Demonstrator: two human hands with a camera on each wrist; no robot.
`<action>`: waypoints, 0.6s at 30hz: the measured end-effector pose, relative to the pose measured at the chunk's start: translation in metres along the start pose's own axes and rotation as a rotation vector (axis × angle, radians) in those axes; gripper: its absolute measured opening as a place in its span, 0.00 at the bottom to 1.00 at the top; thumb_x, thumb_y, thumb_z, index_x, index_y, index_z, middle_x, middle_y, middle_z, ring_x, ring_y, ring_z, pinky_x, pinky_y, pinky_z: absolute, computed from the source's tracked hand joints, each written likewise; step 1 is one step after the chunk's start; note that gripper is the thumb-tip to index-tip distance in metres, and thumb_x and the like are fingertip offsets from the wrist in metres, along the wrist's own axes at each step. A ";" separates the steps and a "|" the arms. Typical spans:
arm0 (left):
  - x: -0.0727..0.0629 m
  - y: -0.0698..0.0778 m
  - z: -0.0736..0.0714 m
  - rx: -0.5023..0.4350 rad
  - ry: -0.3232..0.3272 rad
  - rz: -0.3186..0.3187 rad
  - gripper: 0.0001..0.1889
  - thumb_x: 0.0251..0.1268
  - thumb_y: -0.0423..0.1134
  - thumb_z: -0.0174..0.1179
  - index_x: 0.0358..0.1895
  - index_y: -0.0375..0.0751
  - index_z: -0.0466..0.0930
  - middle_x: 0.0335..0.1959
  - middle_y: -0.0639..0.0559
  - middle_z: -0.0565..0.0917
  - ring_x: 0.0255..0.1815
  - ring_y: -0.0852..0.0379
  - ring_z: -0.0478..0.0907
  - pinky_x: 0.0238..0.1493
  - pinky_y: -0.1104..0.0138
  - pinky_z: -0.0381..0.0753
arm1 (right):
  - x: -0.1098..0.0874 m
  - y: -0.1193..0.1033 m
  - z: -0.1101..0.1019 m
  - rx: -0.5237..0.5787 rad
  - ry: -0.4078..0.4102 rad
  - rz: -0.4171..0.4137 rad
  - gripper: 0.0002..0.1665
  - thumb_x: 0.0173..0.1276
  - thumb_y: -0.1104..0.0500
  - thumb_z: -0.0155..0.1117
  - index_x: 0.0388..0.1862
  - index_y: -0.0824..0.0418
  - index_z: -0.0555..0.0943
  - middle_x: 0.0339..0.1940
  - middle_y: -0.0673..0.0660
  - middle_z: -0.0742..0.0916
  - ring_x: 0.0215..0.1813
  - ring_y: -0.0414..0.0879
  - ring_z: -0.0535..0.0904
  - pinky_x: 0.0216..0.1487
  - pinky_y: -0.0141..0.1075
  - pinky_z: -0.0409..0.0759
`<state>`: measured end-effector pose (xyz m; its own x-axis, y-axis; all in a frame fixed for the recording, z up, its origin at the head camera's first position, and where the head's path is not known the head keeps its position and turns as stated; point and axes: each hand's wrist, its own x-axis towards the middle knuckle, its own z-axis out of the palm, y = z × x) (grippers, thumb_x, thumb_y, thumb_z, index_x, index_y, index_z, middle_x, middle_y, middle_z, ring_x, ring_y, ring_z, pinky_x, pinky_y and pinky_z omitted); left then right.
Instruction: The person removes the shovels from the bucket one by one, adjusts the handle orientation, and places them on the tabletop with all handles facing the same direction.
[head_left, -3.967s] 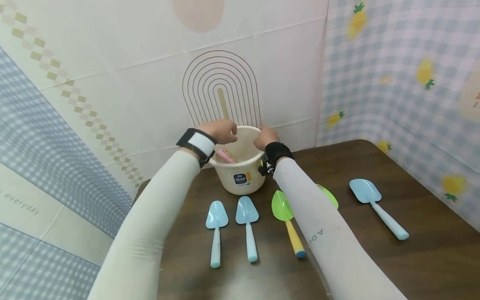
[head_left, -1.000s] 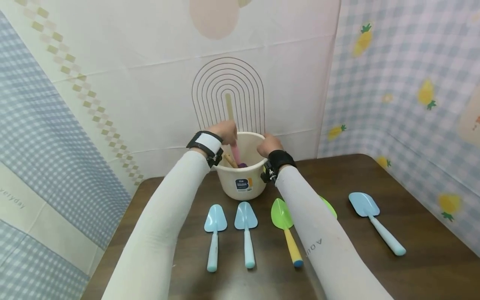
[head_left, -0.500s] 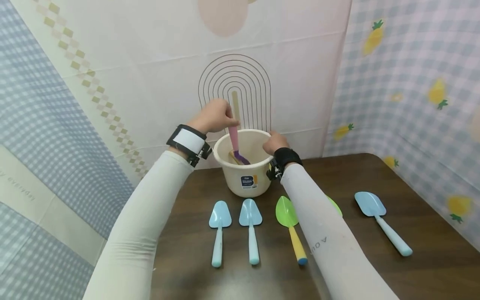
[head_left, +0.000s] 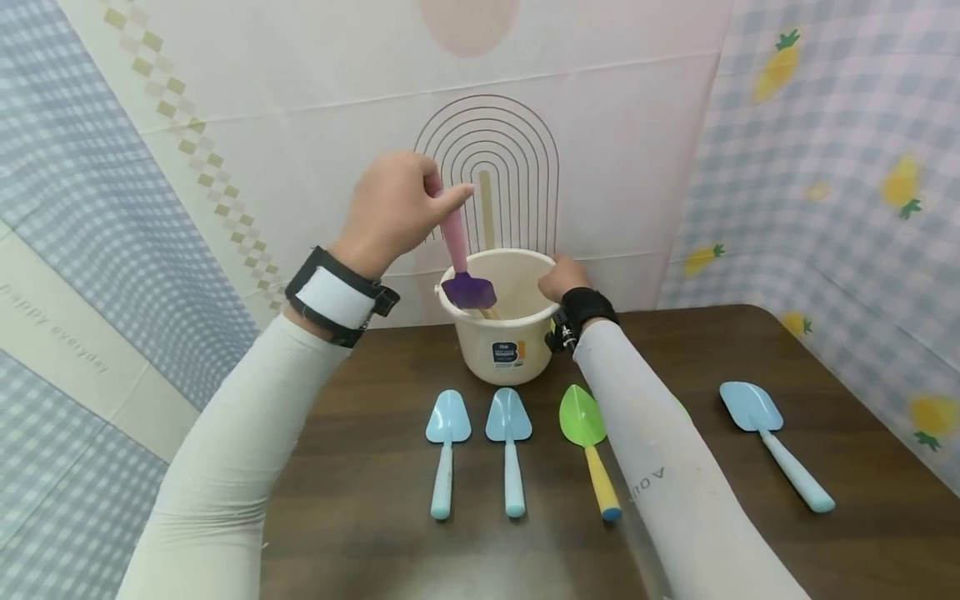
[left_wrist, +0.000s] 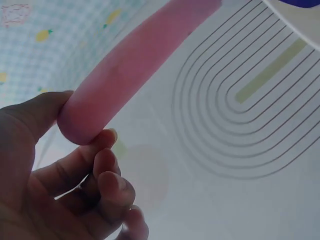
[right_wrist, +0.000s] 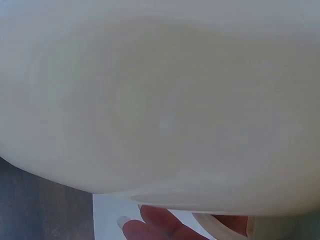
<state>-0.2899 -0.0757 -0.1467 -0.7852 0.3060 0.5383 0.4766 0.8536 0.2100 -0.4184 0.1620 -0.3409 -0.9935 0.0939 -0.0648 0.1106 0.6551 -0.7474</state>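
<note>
My left hand (head_left: 393,208) pinches the end of the pink handle of a toy shovel (head_left: 468,291) between thumb and fingers. Its purple blade hangs down over the left part of the cream bucket (head_left: 480,346). The left wrist view shows the pink handle (left_wrist: 125,75) up close, thumb on one side and fingertips on the other. My right hand (head_left: 564,277) grips the bucket's rim at the right. In the right wrist view the bucket wall (right_wrist: 160,110) fills most of the picture, with a few fingers (right_wrist: 160,225) below it. A tan handle (head_left: 491,313) shows inside the bucket.
Two light blue trowels (head_left: 448,417) lie side by side on the brown table (head_left: 360,467) before the bucket. Right of them is a green trowel (head_left: 582,417) with a yellow handle. My right sleeve mostly hides another green blade. A blue shovel (head_left: 753,408) lies far right.
My left hand has reached into the bucket, taken the pink-handled shovel and raised it up and leftward, bringing the purple blade to rim height. My right hand stays at the rim.
</note>
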 end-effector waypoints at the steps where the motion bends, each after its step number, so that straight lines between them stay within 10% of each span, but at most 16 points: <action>1: -0.004 0.001 -0.004 0.001 0.022 0.002 0.24 0.72 0.55 0.62 0.27 0.37 0.80 0.25 0.48 0.77 0.28 0.52 0.72 0.28 0.64 0.68 | 0.000 0.001 0.000 0.004 -0.001 0.001 0.37 0.71 0.65 0.54 0.79 0.63 0.65 0.69 0.67 0.79 0.60 0.60 0.81 0.67 0.51 0.80; 18: -0.073 -0.038 -0.033 -0.003 0.156 0.022 0.23 0.70 0.49 0.67 0.22 0.33 0.82 0.20 0.43 0.78 0.24 0.48 0.71 0.27 0.61 0.67 | 0.004 0.006 -0.008 0.001 -0.016 0.014 0.37 0.72 0.65 0.52 0.81 0.63 0.62 0.71 0.69 0.78 0.60 0.60 0.80 0.66 0.51 0.80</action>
<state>-0.2375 -0.1439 -0.1669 -0.7037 0.2551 0.6632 0.4942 0.8463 0.1989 -0.4215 0.1722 -0.3407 -0.9922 0.0907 -0.0857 0.1242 0.6534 -0.7467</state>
